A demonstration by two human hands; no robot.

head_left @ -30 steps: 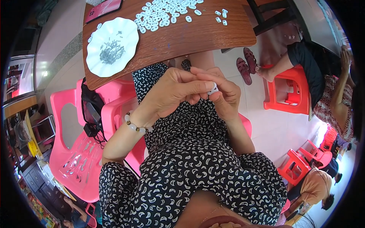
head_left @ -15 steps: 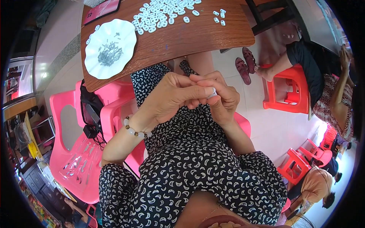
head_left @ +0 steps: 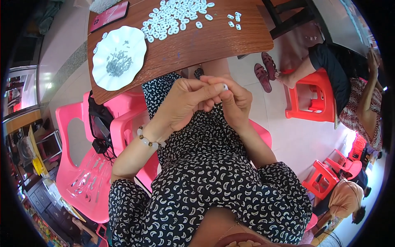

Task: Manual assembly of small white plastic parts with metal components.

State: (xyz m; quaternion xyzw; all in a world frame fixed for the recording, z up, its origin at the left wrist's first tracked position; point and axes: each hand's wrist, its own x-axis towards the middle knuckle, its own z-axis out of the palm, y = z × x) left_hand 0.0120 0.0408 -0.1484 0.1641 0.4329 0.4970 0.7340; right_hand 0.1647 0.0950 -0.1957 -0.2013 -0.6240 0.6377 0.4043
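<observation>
Your left hand [head_left: 185, 105] and right hand [head_left: 234, 103] pinch a white piece [head_left: 224, 87] mid-frame; plate [head_left: 108, 80] upper left.

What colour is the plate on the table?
White. The plate shows in the head view, with small grey bits piled in its middle.

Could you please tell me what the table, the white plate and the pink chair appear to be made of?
The table looks like wood or wood-look laminate: brown, with long grain lines and a smooth matt face. The white plate has a scalloped rim and a soft sheen, so ceramic or plastic; I cannot tell which. The pink chair seems moulded plastic, glossy, with cut-out slots.
</observation>
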